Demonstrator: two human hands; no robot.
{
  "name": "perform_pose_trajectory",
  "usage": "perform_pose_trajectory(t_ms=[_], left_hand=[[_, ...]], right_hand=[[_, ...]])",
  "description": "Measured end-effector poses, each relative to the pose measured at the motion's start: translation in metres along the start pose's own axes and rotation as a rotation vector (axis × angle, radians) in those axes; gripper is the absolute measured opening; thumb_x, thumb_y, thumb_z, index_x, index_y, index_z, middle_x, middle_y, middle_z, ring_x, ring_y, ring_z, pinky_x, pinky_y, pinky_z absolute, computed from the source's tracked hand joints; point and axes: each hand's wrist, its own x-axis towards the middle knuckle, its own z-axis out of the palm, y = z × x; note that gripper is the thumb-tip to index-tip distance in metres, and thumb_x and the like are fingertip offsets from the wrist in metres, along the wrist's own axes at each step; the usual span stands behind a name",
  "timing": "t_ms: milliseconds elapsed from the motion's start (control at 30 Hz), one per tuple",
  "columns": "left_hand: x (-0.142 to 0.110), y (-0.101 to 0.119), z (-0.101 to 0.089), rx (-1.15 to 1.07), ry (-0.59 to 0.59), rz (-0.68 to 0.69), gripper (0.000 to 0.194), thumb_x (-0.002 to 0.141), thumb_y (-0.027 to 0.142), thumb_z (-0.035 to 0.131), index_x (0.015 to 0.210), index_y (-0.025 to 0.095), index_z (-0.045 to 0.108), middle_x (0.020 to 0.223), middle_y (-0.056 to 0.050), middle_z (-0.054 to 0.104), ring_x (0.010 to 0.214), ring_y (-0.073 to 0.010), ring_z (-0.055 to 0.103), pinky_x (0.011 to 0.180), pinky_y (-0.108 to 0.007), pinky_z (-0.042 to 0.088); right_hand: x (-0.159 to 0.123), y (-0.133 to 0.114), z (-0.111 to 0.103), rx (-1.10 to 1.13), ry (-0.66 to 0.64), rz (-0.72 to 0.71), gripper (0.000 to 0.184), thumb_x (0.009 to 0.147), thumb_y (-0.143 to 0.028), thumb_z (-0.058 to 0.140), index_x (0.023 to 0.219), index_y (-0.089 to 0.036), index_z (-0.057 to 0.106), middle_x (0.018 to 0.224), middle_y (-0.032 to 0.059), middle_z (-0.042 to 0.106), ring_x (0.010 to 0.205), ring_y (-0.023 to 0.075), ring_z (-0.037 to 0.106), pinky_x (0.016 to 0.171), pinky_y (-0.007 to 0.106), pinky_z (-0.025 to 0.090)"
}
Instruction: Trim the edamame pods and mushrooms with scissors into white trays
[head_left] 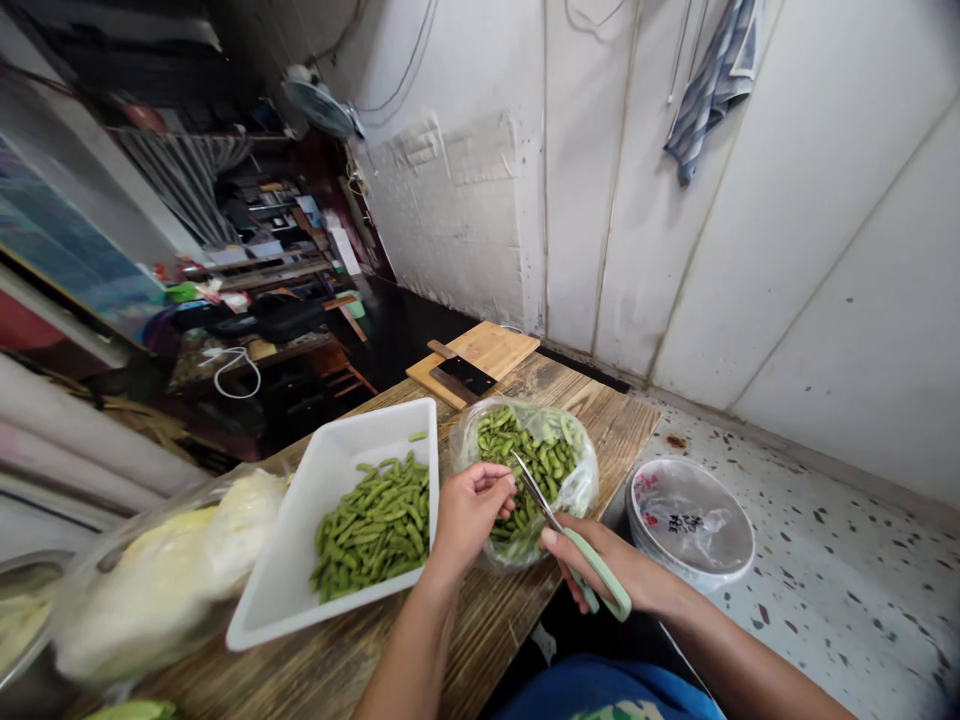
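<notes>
My left hand [469,515] is closed in a pinch over a clear plastic bag [581,490] of green bean pods [536,455], holding a pod at the fingertips. My right hand [619,570] grips green-handled scissors [574,545] whose blades point up and left toward that pod. A white rectangular tray [300,560] to the left holds a heap of trimmed pods [375,525]. Everything rests on a wooden table [480,620].
A cutting board [491,350] with a cleaver [465,375] lies at the table's far end. A bag of pale vegetables [165,570] sits left of the tray. A plastic-lined bin [690,520] stands on the speckled floor at right. White walls are close behind.
</notes>
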Motion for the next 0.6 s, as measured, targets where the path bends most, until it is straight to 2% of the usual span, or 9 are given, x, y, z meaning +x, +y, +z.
perform_pose_trajectory(t_ms=[267, 600], left_hand=[[-0.008, 0.005, -0.001, 0.025, -0.071, -0.027, 0.027, 0.062, 0.033, 0.075, 0.078, 0.013, 0.069, 0.061, -0.001, 0.067, 0.049, -0.0111, 0.059, 0.047, -0.021, 0.045], [0.004, 0.001, -0.003, 0.099, -0.098, -0.073, 0.023, 0.061, 0.033, 0.076, 0.070, 0.014, 0.067, 0.055, 0.001, 0.062, 0.047, -0.0107, 0.054, 0.046, -0.021, 0.041]], right_hand=[[0.003, 0.005, -0.004, -0.025, 0.024, 0.006, 0.054, 0.090, -0.073, 0.046, 0.078, -0.020, 0.045, 0.050, -0.0064, 0.050, 0.037, 0.0082, 0.050, 0.035, 0.015, 0.036], [0.001, 0.010, -0.005, -0.007, 0.040, 0.082, 0.054, 0.088, -0.073, 0.050, 0.075, -0.021, 0.045, 0.043, -0.0074, 0.045, 0.032, 0.0081, 0.045, 0.028, 0.015, 0.032]])
